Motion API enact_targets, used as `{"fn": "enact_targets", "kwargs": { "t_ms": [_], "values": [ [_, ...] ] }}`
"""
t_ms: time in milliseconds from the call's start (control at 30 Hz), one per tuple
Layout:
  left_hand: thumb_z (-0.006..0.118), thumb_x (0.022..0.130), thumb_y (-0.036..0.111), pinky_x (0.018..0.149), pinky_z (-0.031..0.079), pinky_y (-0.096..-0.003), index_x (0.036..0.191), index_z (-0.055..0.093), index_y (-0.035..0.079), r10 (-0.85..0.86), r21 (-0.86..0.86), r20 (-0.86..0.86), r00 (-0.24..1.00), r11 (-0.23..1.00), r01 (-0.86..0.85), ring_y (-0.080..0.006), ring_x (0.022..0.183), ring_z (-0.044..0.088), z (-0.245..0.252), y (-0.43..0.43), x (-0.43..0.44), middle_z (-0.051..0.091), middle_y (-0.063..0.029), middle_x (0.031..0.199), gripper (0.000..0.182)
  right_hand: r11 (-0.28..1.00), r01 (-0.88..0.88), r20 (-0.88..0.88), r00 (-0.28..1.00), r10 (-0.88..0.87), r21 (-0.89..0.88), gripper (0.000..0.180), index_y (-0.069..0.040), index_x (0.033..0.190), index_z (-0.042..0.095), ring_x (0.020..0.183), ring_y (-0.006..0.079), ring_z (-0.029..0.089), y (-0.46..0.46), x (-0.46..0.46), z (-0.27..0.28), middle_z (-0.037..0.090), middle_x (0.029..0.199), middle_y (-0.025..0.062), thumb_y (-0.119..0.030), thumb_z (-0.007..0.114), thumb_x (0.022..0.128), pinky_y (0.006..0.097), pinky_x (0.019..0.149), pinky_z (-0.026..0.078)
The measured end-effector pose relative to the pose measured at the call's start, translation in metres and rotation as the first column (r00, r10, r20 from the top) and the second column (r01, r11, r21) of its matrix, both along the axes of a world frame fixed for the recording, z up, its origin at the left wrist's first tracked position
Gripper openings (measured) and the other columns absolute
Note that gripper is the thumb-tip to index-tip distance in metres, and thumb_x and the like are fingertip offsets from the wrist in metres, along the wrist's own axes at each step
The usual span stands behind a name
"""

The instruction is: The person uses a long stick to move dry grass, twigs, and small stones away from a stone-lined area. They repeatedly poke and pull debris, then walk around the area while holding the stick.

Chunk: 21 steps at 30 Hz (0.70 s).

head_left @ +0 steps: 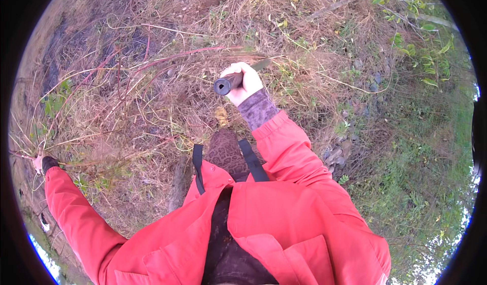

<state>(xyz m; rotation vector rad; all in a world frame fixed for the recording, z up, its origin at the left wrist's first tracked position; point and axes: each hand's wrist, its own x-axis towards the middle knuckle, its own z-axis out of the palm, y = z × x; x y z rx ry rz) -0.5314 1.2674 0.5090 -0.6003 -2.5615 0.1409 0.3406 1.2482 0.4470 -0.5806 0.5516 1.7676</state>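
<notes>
My right hand (pixel 249 80) is wrapped around the dark round handle (pixel 229 84) of a bladed hand tool. The handle's hollow butt end faces up towards me. Beyond my fist a short part of its blade (pixel 261 64) shows, blurred, pointing to the upper right over the grass. Far out at the left rim, my left hand (pixel 38 163) grips a bunch of thin plant stems (pixel 40 148). Long reddish and pale stems (pixel 152 62) arch from that side across the ground in front of me, reaching close to the tool.
Dry grass (pixel 198 106) covers the ground. A leafy branch (pixel 422 22) lies at the upper right. Stones (pixel 336 153) sit right of my legs, with green undergrowth (pixel 411 193) beyond. Beside my patterned trouser leg (pixel 226 152) is a log-like piece of wood (pixel 179 184).
</notes>
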Motion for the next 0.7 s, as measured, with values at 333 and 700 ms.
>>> {"fn": "enact_targets", "kwargs": {
  "t_ms": [333, 700],
  "values": [
    [0.061, 0.067, 0.056, 0.079, 0.046, -0.0406, 0.114, 0.044, 0.028, -0.241, 0.055, 0.092, 0.966, 0.970, 0.237, -0.0273, 0.090, 0.062, 0.034, 0.012, 0.106, 0.065, -0.0108, 0.097, 0.057, 0.946, -0.296, -0.229, 0.937, 0.262, -0.129, 0.024, -0.011, 0.062, 0.038, 0.050, 0.0069, 0.042, -0.022, 0.037, -0.064, 0.042, 0.057, -0.0031, -0.004, 0.049, 0.082, 0.0213, 0.050, 0.041],
    [0.073, 0.073, 0.032, 0.092, 0.040, -0.0333, 0.132, 0.037, 0.005, -0.278, 0.126, 0.912, 0.301, 0.890, 0.438, -0.0223, 0.110, 0.050, -0.091, 0.048, 0.245, 0.050, -0.0128, 0.123, 0.074, 0.778, -0.490, -0.295, 0.869, 0.398, -0.393, 0.027, -0.010, 0.058, 0.041, 0.046, 0.0077, 0.041, -0.051, 0.088, -0.128, 0.043, 0.053, -0.0028, -0.009, 0.053, 0.082, 0.0209, 0.046, 0.040]
  ]
}}
